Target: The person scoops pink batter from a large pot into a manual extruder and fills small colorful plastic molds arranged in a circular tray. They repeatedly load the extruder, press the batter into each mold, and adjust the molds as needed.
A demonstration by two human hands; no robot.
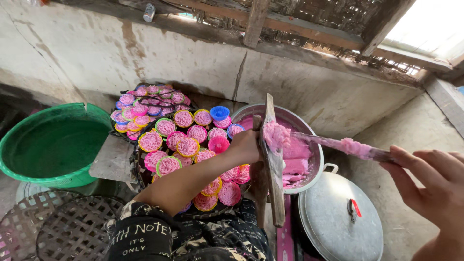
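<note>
While the left hand (246, 146) is seen from behind, its fingers are wrapped tight around an upright wooden paddle (271, 159), the thumb side facing the camera and the fingertips hidden behind the board. A lump of pink dough (276, 135) sits on the upper face of that paddle, just above and to the right of the gripping fingers, touching the wood. The right hand (432, 186) reaches in from the lower right; its fingers (411, 166) lie close together and curl around the handle end of a long flat spatula (338, 143), the thumb underneath out of view. The spatula runs leftward from those fingers, and its far end meets the dough on the paddle; a smear of the same pink paste clings along the blade, well clear of the fingertips.

Behind the paddle stands a metal pot (316, 159) holding more pink dough. A round metal lid (333, 217) with a red-tipped handle lies just below the pot. To the left, woven trays (140, 176) carry many small pink lacy rounds in coloured plastic rings (168, 166). A green basin (53, 145) sits farther left, and empty woven trays (72, 227) lie at the lower left.
</note>
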